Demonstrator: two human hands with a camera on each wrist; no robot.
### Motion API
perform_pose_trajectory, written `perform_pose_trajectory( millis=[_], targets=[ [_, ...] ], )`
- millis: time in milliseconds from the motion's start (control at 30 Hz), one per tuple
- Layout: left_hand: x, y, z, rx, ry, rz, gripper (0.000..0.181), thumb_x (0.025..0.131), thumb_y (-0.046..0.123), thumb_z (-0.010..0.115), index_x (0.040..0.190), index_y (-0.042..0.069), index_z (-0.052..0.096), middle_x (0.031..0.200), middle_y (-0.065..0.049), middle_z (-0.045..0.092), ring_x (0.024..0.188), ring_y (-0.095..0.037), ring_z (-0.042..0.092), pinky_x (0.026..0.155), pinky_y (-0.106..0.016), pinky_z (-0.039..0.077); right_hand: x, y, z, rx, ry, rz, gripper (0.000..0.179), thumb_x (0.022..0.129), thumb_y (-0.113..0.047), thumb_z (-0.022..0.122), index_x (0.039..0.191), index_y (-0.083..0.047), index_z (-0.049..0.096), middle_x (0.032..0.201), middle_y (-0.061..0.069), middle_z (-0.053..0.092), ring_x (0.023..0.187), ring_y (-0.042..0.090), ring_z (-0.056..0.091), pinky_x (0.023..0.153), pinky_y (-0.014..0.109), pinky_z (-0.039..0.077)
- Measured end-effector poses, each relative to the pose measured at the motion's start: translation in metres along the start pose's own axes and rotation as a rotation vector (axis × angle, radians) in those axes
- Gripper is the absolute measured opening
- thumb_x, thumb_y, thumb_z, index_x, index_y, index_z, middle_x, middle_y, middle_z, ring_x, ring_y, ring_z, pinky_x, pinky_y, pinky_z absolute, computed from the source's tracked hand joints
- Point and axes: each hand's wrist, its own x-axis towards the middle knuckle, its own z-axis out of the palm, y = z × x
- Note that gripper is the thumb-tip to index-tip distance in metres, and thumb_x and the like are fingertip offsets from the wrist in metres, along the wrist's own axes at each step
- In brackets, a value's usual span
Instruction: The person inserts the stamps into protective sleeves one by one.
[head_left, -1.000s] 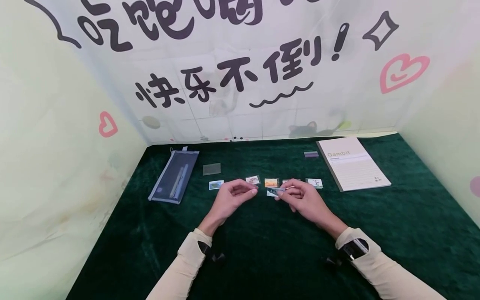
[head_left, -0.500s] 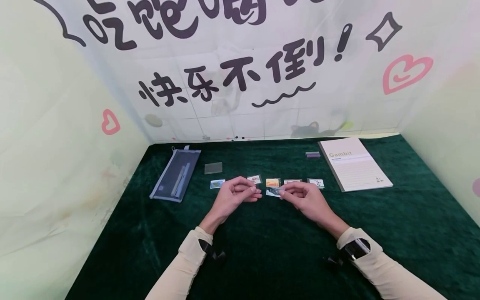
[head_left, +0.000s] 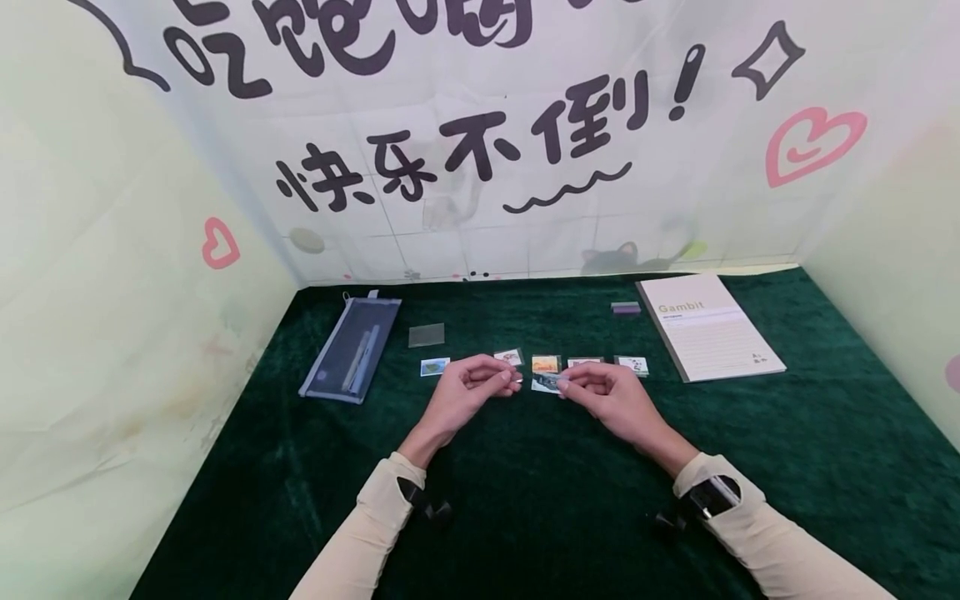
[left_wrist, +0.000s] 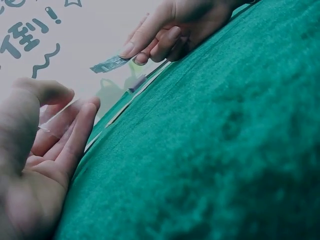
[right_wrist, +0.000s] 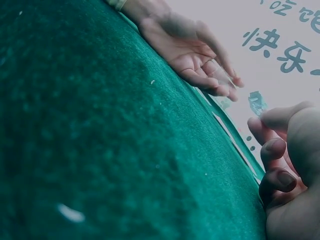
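Note:
Between thumb and fingers, my right hand (head_left: pixel 611 400) pinches a small stamp (head_left: pixel 547 382) with a dark blue-green picture, raised above the cloth. The same stamp (left_wrist: pixel 109 64) shows tilted in the left wrist view. My left hand (head_left: pixel 468 396) faces it a short gap away and holds a thin clear plastic sleeve (left_wrist: pixel 55 122), mostly hidden by the fingers in the head view. Stamp and sleeve are apart. Behind the hands lies a row of small pictures: a blue-green one (head_left: pixel 434 367), a reddish one (head_left: pixel 507 357), an orange one (head_left: pixel 546 364) and a panda-like one (head_left: pixel 632 367).
An empty clear sleeve (head_left: pixel 427 335) lies behind the row. A blue mesh zip pouch (head_left: pixel 348 350) with pens is at the left, a notebook (head_left: pixel 708 329) at the right. A small purple block (head_left: pixel 625 308) lies near the notebook. Dark green cloth (head_left: pixel 525 500) covers the table.
My left fingers have shifted slightly, with the clear sleeve's edge now catching light at their tips. The right hand has turned the stamp's picture more into view; both hands have barely moved otherwise.

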Motion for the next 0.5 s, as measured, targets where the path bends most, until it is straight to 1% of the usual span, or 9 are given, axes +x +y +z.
perform_pose_trajectory(
  millis=[100,300,400,500],
  targets=[
    [0.0001,-0.0013,-0.0003,-0.02,-0.001,-0.022,0.03,0.104,0.022,0.074,0.128,0.004,0.072,0.124,-0.014,0.079,0.112,-0.026,0.079,0.099,-0.036,0.064,0.0,0.0001,0.0004,-0.002,0.003,-0.003,0.033,0.101,-0.044,0.076,0.121,-0.018,0.077,0.111,0.007,0.08,0.087,0.024,0.074,0.076,0.03,0.058],
    [0.0007,-0.0031,-0.0001,-0.012,0.007,-0.048,0.03,0.1,0.024,0.079,0.123,0.005,0.075,0.115,-0.014,0.082,0.104,-0.026,0.082,0.092,-0.037,0.066,0.0006,-0.0005,0.0001,-0.002,0.004,-0.003,0.034,0.101,-0.044,0.076,0.121,-0.017,0.077,0.109,0.007,0.08,0.086,0.023,0.074,0.074,0.029,0.058],
    [0.0013,-0.0032,0.0001,-0.006,0.009,-0.048,0.034,0.099,0.029,0.08,0.122,0.003,0.077,0.113,-0.014,0.083,0.101,-0.026,0.083,0.09,-0.038,0.067,0.0006,-0.0015,-0.0008,0.02,0.002,0.003,0.034,0.102,-0.045,0.075,0.121,-0.016,0.076,0.106,0.006,0.081,0.079,0.023,0.072,0.067,0.028,0.057],
    [0.0013,-0.0028,0.0003,0.002,0.002,-0.048,0.037,0.1,0.031,0.08,0.123,0.001,0.076,0.112,-0.014,0.083,0.101,-0.026,0.083,0.09,-0.038,0.067,0.0003,-0.0026,-0.0014,0.053,-0.011,0.011,0.035,0.102,-0.047,0.074,0.121,-0.017,0.076,0.103,0.006,0.082,0.068,0.024,0.065,0.059,0.027,0.052]
  ],
)
